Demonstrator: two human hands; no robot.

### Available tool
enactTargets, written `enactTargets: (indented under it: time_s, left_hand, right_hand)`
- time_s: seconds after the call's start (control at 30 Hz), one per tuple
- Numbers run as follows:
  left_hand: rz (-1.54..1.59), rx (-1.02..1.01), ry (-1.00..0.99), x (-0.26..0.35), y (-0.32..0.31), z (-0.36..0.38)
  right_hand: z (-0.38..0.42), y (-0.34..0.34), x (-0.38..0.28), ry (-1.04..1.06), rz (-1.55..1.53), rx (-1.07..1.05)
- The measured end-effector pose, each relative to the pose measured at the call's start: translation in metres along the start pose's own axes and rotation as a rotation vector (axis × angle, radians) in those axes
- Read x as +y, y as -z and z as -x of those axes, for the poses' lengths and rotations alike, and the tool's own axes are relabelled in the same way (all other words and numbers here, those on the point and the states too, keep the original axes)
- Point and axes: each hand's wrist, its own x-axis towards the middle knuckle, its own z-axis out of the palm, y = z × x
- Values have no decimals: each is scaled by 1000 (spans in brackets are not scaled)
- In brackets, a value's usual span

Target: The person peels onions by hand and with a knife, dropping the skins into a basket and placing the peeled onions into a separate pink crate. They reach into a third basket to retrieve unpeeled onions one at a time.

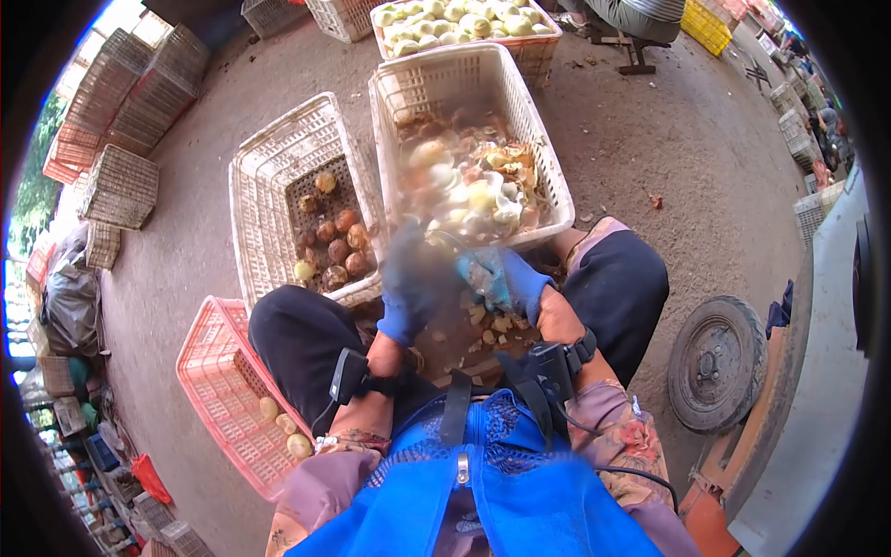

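My left hand point(406, 290), in a blue glove, is raised between my knees at the near edge of the crates. A blurry patch covers its fingers, and whatever it holds cannot be made out. Close beside it, my right hand point(501, 278), gloved in blue, has its fingers curled closed; what they grip is hidden. Just beyond both hands stands a white crate point(552, 176) with onion skins and pale onion layers point(492, 190), partly blurred. Onion scraps point(501, 325) lie on the ground below my right hand.
Left of it, another white crate point(255, 204) holds several brown onions point(339, 251). A pink crate point(218, 399) with a few pale onions is by my left knee. Peeled onions point(464, 20) fill a crate behind. A wheel point(716, 364) lies at right; a seated person point(636, 17) is at the back.
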Motion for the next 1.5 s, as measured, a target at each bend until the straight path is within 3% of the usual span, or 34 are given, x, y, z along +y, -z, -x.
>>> enactTargets:
  time_s: [0.07,0.23,0.3,0.37,0.5,0.57,0.63,0.8,0.9,0.97,1.07,1.13,1.23,1.4,1.5]
  left_hand:
    - [161,35,155,4,-2,3]
    - [348,75,223,13,4,-4]
    - [741,84,478,9,-2,1]
    - [598,139,481,7,-6,-2]
    - [611,205,485,-17,-7,3]
    - [564,203,487,-18,-7,6]
    - [401,189,481,-22,-8,8]
    - [468,203,481,-12,-12,8]
    - [531,240,391,3,-13,2]
    - [552,266,333,3,-14,2]
    - [455,266,322,-8,-16,8]
    - [572,208,545,-9,-16,9]
    - [425,193,493,-13,-21,9]
    - [455,181,463,-17,-24,9]
    - [463,178,462,-21,-27,10]
  right_hand:
    - [-1,0,0,-45,103,-31]
    - [3,-13,19,32,64,53]
    - [4,-17,19,79,118,100]
    - [10,-23,24,80,343,190]
    - [14,-30,20,66,437,247]
    - [15,-30,6,101,402,386]
    - [9,-36,10,132,463,391]
    - [4,-40,13,129,571,338]
    - [3,-41,13,85,602,368]
    - [4,-40,9,-74,790,310]
    - [1,-39,20,12,689,395]
    - [-2,-38,22,6,580,393]
    - [-6,-35,29,-11,506,399]
    - [-16,-35,45,-23,492,438]
    - [-30,-42,64,124,262,502]
